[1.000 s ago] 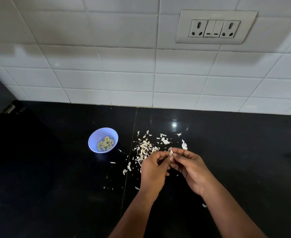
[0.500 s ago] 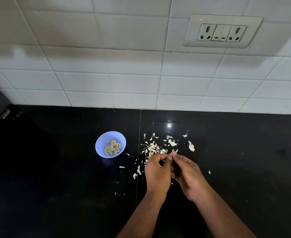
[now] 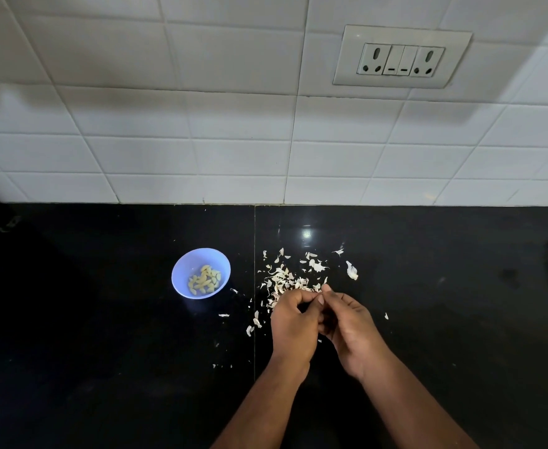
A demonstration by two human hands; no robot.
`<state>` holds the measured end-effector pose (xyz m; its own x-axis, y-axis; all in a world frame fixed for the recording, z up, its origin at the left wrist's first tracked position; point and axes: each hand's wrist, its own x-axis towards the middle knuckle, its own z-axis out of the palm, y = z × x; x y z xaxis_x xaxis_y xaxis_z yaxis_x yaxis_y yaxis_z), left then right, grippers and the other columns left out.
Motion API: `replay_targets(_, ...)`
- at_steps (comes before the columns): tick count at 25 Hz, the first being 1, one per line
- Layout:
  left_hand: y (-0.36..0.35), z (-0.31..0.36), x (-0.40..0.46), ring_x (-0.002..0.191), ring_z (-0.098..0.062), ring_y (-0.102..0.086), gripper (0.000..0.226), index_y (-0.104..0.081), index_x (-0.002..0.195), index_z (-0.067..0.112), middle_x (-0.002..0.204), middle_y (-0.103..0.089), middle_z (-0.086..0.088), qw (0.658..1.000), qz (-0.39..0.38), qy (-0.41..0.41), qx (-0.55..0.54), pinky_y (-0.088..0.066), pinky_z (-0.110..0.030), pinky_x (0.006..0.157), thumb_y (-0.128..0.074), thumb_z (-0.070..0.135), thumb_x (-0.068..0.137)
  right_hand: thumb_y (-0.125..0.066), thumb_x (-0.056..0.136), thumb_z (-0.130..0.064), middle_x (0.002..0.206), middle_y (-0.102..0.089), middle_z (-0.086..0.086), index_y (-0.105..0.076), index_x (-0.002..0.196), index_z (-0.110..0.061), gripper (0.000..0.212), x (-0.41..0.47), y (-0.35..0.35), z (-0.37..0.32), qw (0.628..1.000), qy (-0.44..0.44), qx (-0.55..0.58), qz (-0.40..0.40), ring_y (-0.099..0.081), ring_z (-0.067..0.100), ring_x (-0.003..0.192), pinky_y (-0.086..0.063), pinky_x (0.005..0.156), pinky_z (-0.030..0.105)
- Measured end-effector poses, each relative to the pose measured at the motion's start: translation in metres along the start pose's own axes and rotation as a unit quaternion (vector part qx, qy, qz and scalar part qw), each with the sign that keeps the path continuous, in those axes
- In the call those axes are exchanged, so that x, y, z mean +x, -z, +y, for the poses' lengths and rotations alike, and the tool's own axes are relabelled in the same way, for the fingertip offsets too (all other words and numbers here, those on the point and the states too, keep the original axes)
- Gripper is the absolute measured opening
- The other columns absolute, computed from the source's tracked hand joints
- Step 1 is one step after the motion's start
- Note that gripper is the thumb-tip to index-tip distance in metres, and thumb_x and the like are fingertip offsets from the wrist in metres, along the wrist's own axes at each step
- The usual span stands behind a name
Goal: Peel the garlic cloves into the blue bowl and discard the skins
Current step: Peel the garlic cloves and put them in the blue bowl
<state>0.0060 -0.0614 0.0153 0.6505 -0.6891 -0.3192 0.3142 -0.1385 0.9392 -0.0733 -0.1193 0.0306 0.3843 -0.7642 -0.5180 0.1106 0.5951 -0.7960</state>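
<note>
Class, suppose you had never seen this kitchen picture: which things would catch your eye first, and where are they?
Two hands, the left hand and right hand, meet at the centre over the black counter, fingers pinched together. Just beyond them lies a scatter of pale garlic skins. To the left stands the blue bowl holding peeled cloves.

small blue bowl (image 3: 182, 280) upright on black counter, peeled yellowish garlic cloves (image 3: 204, 280) inside, papery white skins (image 3: 287, 278) scattered beside

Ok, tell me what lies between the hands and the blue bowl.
Nothing solid. Only a few loose skins lie on the black counter between the hands and the blue bowl; the path to the left is open.
</note>
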Motion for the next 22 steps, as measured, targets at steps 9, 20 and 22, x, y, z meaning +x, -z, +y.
replay_targets(9,0.001,-0.012,-0.004,0.068,-0.011,-0.069,0.006,-0.075,0.096,0.014,0.085,-0.077,-0.005,0.993,0.081,0.058,-0.066,-0.058,-0.031,0.060,-0.073,0.018,0.099,-0.055,0.107,-0.017,0.076,-0.069,0.014,-0.078,0.093,-0.006,0.028,-0.005,-0.008,0.017,0.997,0.015,-0.081,0.012,-0.062,0.020,0.063,-0.052,0.059,0.032)
replay_targets(20,0.009,-0.010,-0.007,0.069,-0.004,-0.066,0.014,-0.075,0.100,0.011,0.088,-0.076,0.000,0.991,0.096,0.033,-0.085,-0.054,-0.022,0.060,-0.083,0.017,0.090,-0.065,0.100,-0.018,0.092,-0.074,-0.010,-0.079,0.101,-0.029,0.017,-0.002,0.030,-0.005,0.845,0.236,-0.475,0.075,-0.069,0.004,0.079,-0.051,0.072,0.019)
replay_targets(22,0.009,-0.010,-0.007,0.067,-0.005,-0.064,0.016,-0.077,0.099,0.011,0.085,-0.076,0.002,0.992,0.081,0.040,-0.091,-0.054,-0.023,0.063,-0.084,0.019,0.089,-0.068,0.100,-0.028,0.073,-0.074,-0.007,-0.079,0.094,-0.030,0.013,-0.006,0.027,-0.012,0.870,0.236,-0.426,0.079,-0.070,0.009,0.061,-0.057,0.065,0.028)
